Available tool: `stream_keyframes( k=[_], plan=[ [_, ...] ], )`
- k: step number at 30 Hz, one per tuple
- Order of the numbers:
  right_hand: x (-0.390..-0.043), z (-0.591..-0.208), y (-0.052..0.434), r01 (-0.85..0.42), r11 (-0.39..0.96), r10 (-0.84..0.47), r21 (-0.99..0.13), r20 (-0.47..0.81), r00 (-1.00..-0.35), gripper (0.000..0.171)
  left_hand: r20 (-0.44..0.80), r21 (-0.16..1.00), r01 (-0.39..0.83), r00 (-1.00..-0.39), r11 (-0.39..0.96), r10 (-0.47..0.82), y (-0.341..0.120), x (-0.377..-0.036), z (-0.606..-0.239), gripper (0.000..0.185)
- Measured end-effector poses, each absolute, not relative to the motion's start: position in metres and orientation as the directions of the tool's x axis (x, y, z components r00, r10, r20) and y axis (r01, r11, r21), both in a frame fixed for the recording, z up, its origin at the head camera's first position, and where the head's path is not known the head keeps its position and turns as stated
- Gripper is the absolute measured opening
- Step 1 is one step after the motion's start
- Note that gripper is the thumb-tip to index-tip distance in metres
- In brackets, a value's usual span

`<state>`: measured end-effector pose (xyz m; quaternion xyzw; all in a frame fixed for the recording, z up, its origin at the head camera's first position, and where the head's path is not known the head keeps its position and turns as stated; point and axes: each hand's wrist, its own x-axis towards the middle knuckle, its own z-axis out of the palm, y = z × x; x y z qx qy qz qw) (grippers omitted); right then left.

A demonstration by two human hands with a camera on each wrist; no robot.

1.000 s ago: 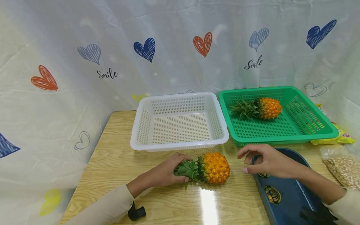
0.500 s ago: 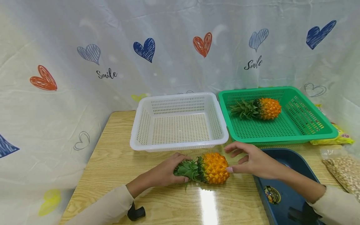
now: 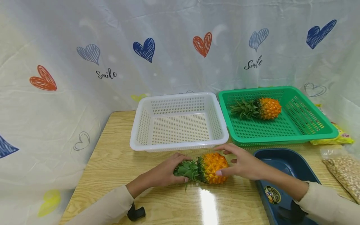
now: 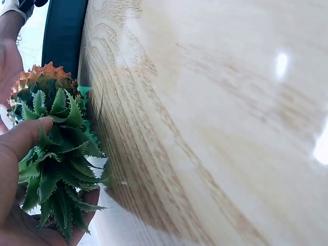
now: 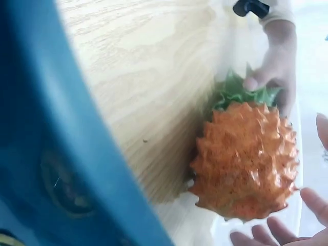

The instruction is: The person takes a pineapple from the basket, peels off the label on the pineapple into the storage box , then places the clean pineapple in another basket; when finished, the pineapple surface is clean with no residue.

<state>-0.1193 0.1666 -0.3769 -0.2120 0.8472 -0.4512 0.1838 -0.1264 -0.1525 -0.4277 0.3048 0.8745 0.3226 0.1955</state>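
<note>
A small orange pineapple (image 3: 212,168) with a green leafy crown lies on its side on the wooden table, in front of the white basket. My left hand (image 3: 168,170) grips the crown (image 4: 61,159), thumb on one side and fingers curled round the other. From the right, my right hand (image 3: 244,162) reaches over the base end of the fruit, its fingers spread and loosely bent. In the right wrist view, a gap shows between these fingers (image 5: 315,205) and the spiky fruit body (image 5: 246,159).
A white perforated basket (image 3: 180,147) stands behind the pineapple. To its right is a green basket (image 3: 287,137) with a second pineapple (image 3: 268,108) inside. A dark blue tray (image 3: 262,197) lies under my right forearm. Bagged dry food (image 3: 341,170) and a yellow packet (image 3: 341,136) are at the far right.
My right hand has moved left from above the blue tray to the base end of the pineapple. The left hand and the pineapple have stayed in place.
</note>
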Motion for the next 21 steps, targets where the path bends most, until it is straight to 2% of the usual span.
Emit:
stream_keyframes(
  k=[11, 21],
  plan=[
    [-0.123, -0.384, 0.146, -0.268, 0.570, -0.561, -0.777, -0.129, -0.818, 0.086, -0.134, 0.682, 0.414, -0.740, 0.604, 0.659, -0.152, -0.128, -0.429, 0.068],
    [-0.130, -0.383, 0.135, -0.220, 0.593, -0.563, -0.775, -0.203, -0.801, 0.092, -0.121, 0.683, 0.419, -0.743, 0.599, 0.658, -0.152, -0.129, -0.431, 0.068]
  ],
)
